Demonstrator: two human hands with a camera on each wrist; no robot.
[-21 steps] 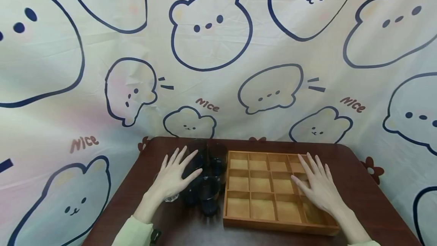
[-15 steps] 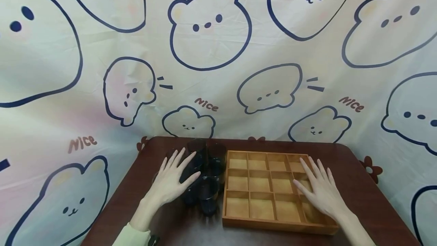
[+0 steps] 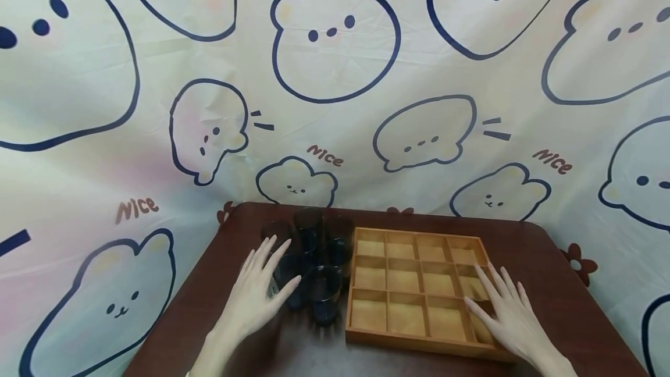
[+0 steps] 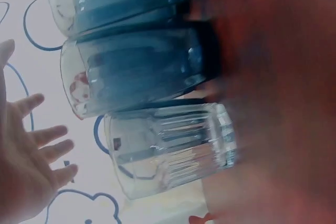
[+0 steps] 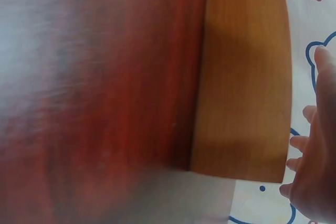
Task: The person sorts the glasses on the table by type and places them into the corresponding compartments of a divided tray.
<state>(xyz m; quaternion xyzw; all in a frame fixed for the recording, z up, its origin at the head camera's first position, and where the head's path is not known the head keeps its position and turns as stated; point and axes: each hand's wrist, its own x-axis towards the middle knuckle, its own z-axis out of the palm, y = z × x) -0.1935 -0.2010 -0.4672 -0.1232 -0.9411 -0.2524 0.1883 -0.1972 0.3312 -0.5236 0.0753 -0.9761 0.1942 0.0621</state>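
Observation:
My left hand [image 3: 255, 292] hovers with spread fingers at the left of a cluster of dark blue drinking glasses [image 3: 323, 290], overlapping some of them in the head view. In the left wrist view a clear ribbed glass [image 4: 173, 148] stands nearest that hand, beside a blue glass [image 4: 139, 72]; the fingers are apart from both. My right hand [image 3: 515, 316], fingers extended, is over the right side of a wooden compartment box [image 3: 400, 333] and hides part of its right-hand compartments. The compartments that show hold nothing. Neither hand holds anything.
A dark red-brown table [image 3: 199, 290] bears the glasses and the box side by side. A pale curtain [image 3: 335, 132] printed with blue-outlined bears hangs behind the table and along both sides.
Both hands have drawn back toward the near side, the left away from the glasses and the right toward the box's near right corner. The head view has shifted slightly.

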